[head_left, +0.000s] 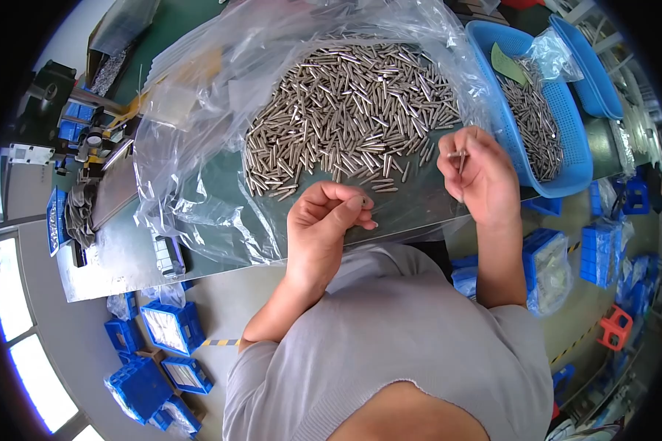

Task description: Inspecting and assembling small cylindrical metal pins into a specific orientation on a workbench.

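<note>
Both hands work at the near edge of a green-topped bench (191, 187), seen from the head camera. At about five o'clock from the big pile of metal pins (346, 110), the left hand (324, 228) is curled nearly closed, thumb and forefinger pinched together at their tips on something small; what it grips is too small to make out. At three o'clock from it, the right hand (482, 176) is raised slightly, its fingers folded in, and pinches a thin metal pin (460, 156) between thumb and forefinger, the pin standing roughly upright.

The pile lies spread on a clear plastic bag (198, 95) opened flat over the bench, at twelve o'clock from the left hand. At two o'clock from the right hand a blue perforated basket (574, 158) holds more pins in a heap, with a second blue basket (596, 81) just beyond it. Blue crates (173, 327) stand on the floor at seven o'clock, others at four o'clock. Grey sleeves fill the bottom of the view.
</note>
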`<action>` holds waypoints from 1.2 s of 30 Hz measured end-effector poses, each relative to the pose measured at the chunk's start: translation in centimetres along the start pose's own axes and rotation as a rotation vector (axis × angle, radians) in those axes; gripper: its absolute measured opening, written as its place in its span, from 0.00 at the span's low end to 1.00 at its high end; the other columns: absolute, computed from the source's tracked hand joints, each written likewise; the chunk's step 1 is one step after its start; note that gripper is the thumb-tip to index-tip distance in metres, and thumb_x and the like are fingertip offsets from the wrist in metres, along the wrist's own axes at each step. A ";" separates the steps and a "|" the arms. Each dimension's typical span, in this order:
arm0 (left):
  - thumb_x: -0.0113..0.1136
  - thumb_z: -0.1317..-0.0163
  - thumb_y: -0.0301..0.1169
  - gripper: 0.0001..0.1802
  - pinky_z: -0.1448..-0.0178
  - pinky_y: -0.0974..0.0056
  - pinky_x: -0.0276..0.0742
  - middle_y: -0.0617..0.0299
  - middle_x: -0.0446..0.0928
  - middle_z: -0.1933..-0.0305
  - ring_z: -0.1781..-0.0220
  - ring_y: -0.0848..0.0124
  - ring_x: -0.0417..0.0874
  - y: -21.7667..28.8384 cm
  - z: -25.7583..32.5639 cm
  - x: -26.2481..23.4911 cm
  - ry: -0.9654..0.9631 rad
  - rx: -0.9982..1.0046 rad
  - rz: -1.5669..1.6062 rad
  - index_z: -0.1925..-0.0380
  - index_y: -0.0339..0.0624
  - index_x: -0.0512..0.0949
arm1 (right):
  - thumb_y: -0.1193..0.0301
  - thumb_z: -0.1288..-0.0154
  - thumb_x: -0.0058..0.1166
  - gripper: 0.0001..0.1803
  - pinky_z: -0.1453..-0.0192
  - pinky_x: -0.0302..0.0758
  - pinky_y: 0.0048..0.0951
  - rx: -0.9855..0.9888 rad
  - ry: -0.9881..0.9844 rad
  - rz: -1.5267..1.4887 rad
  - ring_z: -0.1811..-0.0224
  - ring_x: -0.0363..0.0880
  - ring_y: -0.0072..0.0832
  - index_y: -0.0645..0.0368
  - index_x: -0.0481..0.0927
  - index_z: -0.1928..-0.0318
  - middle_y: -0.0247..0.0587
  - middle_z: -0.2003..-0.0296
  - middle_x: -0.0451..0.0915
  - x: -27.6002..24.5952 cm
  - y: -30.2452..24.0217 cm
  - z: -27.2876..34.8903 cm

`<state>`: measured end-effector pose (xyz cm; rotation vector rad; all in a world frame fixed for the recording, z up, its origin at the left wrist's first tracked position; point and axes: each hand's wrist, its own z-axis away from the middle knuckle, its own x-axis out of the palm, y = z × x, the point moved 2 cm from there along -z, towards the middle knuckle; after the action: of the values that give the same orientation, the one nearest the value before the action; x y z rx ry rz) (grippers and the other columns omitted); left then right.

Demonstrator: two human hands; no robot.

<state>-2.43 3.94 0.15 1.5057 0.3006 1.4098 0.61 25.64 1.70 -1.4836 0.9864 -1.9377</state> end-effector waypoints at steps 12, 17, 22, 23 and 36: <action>0.54 0.39 0.22 0.02 0.62 0.66 0.80 0.55 0.78 0.66 0.69 0.73 0.79 0.1 0.2 -0.3 0.018 0.012 -0.001 0.67 0.33 0.74 | 0.76 0.51 0.61 0.08 0.72 0.71 0.35 -0.484 -0.387 1.463 0.75 0.75 0.38 0.56 0.78 0.68 0.39 0.74 0.73 2.0 1.2 0.3; 0.54 0.38 0.22 0.02 0.62 0.66 0.80 0.54 0.78 0.66 0.68 0.73 0.80 0.0 0.1 0.0 0.004 -0.004 0.028 0.67 0.33 0.74 | 0.77 0.50 0.60 0.08 0.72 0.72 0.35 -0.533 -0.446 1.612 0.73 0.76 0.39 0.58 0.76 0.68 0.39 0.72 0.74 2.1 1.6 0.1; 0.54 0.38 0.22 0.03 0.62 0.66 0.80 0.54 0.78 0.66 0.69 0.73 0.80 0.0 0.1 -0.3 -0.019 -0.020 0.050 0.67 0.33 0.74 | 0.78 0.50 0.58 0.07 0.72 0.73 0.35 -0.541 -0.429 1.654 0.74 0.77 0.38 0.58 0.75 0.68 0.38 0.71 0.73 2.5 1.1 0.5; 0.54 0.38 0.22 0.03 0.62 0.66 0.80 0.54 0.78 0.66 0.69 0.73 0.80 0.0 0.1 -0.4 -0.017 -0.019 0.057 0.67 0.33 0.74 | 0.78 0.50 0.58 0.07 0.72 0.73 0.35 -0.540 -0.428 1.655 0.74 0.77 0.38 0.58 0.75 0.68 0.38 0.71 0.73 2.4 1.1 0.4; 0.52 0.38 0.22 0.03 0.62 0.67 0.79 0.53 0.77 0.66 0.69 0.72 0.78 0.2 0.3 -0.6 -0.015 -0.013 0.041 0.68 0.33 0.75 | 0.80 0.50 0.57 0.08 0.73 0.73 0.32 -0.590 -0.487 1.640 0.74 0.77 0.36 0.59 0.76 0.68 0.37 0.71 0.73 2.0 0.9 0.1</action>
<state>-2.40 3.24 0.02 1.5187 0.2516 1.4298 0.14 23.54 2.22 -0.6805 1.7201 -0.1212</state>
